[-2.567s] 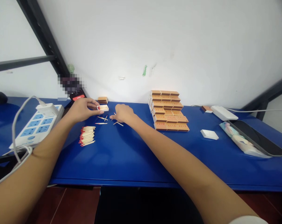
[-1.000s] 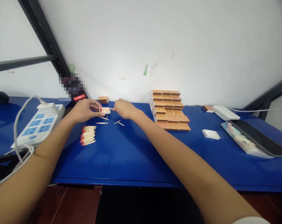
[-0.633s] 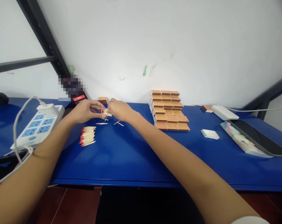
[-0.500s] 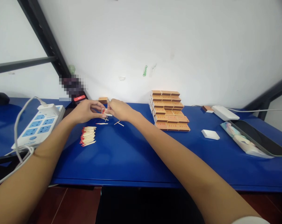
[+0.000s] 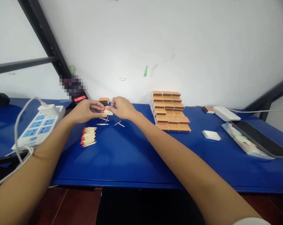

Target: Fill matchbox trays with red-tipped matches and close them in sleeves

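My left hand (image 5: pixel 88 111) grips a small white matchbox tray (image 5: pixel 110 113) by its left end, fingers on the far side and thumb on the near side. Red-tipped matches (image 5: pixel 107 110) lie inside the tray. At the tray's right end is my right hand (image 5: pixel 122 107), its thumb resting on the matches and its forefinger raised apart from the thumb. Below the hands, a few loose matches (image 5: pixel 119 123) lie scattered on the blue table (image 5: pixel 132 156). A neat pile of matches (image 5: pixel 88 137), heads to the left, lies nearer to me.
Stacked matchboxes (image 5: pixel 170 112) rise right of centre, and another matchbox (image 5: pixel 103 100) sits behind my hands. A power strip (image 5: pixel 39 126) with a white cable is at left. On the right are a white tray (image 5: pixel 211 135), a white adapter (image 5: pixel 225 113) and a phone (image 5: pixel 260 137).
My right thumb and forefinger have parted, and the hand has shifted slightly right, showing more of the matches in the tray. My left hand keeps its hold.
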The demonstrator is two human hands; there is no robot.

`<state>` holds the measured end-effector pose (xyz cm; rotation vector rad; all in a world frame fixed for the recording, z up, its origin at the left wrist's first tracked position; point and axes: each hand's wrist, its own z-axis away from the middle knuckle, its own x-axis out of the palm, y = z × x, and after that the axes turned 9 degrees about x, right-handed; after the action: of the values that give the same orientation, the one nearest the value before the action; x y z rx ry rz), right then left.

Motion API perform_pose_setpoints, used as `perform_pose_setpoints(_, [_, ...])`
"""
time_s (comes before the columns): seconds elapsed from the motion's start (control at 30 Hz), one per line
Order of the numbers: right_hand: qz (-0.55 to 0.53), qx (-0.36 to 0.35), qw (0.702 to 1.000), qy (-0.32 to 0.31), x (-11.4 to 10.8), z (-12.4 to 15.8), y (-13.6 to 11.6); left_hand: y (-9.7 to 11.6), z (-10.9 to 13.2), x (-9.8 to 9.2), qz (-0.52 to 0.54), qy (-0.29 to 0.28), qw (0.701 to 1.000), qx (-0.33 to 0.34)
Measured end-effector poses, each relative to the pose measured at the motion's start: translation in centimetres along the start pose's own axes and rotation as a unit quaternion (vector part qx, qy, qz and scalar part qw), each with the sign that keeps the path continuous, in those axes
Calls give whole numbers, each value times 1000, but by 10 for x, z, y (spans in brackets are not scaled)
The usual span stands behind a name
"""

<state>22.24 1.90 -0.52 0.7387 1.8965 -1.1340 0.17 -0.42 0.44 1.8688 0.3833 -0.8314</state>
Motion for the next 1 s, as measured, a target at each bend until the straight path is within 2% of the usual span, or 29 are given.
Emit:
perform_pose_setpoints(0.13, [25,106,994,21,5,2,-3,-5,0,-3,-50,62,996,-30])
perform_pose_setpoints(0.2, [34,127,991,8,11,6,-10,-6,0,-4,-70,82,993,-43])
perform_pose_setpoints(0.33, [53,125,990,-42,22,17,-29,-6,0,-5,-86,111,989,-51])
perform_pose_setpoints(0.43, [68,120,987,-82,24,21,-38,-5,0,-6,-88,111,989,-52])
perform_pose_setpoints(0.67, [96,115,977,-150,15,16,-36,-3,0,-6,-85,105,990,-45])
perform_pose_setpoints(0.8, [104,102,977,-157,11,16,-33,-3,0,-6,-88,104,990,-44])
perform_pose_setpoints(1.0, [93,77,987,-110,21,15,-36,-9,0,-9,-99,111,988,-44])
